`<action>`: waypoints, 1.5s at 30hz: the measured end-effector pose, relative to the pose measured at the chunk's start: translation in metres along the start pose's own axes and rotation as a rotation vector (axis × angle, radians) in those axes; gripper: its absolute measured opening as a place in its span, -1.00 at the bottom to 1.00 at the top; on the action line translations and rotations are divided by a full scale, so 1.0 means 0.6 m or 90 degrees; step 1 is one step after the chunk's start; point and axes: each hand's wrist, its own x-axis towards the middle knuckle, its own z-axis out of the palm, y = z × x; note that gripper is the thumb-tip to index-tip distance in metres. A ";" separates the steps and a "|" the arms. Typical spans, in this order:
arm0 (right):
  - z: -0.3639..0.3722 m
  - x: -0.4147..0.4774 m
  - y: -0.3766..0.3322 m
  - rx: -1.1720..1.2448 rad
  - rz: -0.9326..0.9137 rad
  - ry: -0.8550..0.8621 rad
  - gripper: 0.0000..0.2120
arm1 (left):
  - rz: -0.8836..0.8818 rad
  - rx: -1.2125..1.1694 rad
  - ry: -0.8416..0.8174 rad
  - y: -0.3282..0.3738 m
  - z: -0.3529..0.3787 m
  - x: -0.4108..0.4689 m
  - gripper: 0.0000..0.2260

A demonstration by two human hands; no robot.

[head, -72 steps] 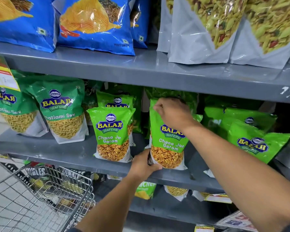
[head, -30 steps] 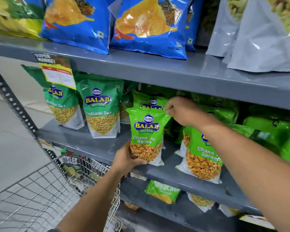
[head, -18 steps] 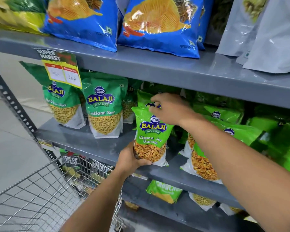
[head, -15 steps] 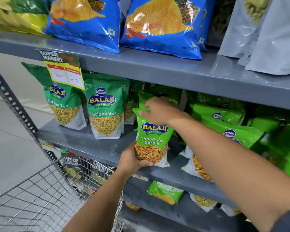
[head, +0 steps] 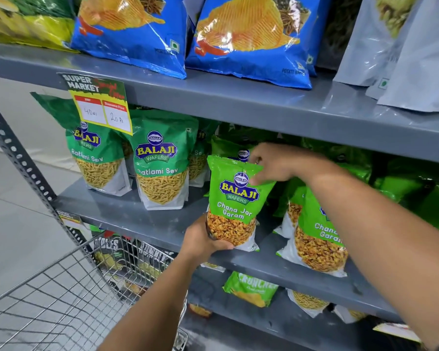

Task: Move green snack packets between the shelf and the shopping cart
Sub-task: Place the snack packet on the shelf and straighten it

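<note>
A light green Chana Jor Garam packet [head: 235, 198] stands upright at the front of the grey middle shelf [head: 142, 219]. My left hand [head: 203, 239] grips its bottom left corner. My right hand [head: 276, 165] pinches its top right edge. A second Chana Jor Garam packet [head: 312, 234] leans on the shelf to the right, partly behind my right forearm. More green packets sit behind in shadow. The wire shopping cart [head: 61, 287] is at the lower left.
Two darker green Ratlami Sev packets [head: 161, 165] stand at the shelf's left, under a yellow price tag [head: 99, 107]. Blue wafer bags [head: 251, 34] and grey bags [head: 403, 51] fill the upper shelf. A perforated steel post [head: 23, 160] runs beside the cart.
My right hand left the right-hand packet and took the top of the packet held by my left hand. That packet has shifted slightly forward and right on the shelf.
</note>
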 end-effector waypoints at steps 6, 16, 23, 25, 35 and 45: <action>0.021 -0.020 0.013 0.098 0.041 0.100 -0.54 | 0.006 -0.007 0.014 -0.003 0.001 0.002 -0.31; 0.256 -0.270 0.085 0.352 0.098 0.730 -0.64 | 0.250 -0.033 0.210 -0.007 0.096 -0.151 -0.73; 0.343 -0.300 0.189 0.751 0.372 0.519 -0.54 | 0.045 -0.219 -0.152 0.135 0.206 -0.118 -0.46; 0.344 -0.286 0.188 0.835 0.366 0.477 -0.55 | -0.012 -0.269 -0.171 0.152 0.222 -0.105 -0.50; 0.342 -0.316 0.188 0.782 0.320 0.458 -0.47 | 0.112 -0.184 -0.056 0.149 0.246 -0.143 -0.54; 0.370 -0.485 0.390 0.597 0.552 0.567 -0.44 | 0.038 -0.210 -0.363 0.277 0.455 -0.205 -0.53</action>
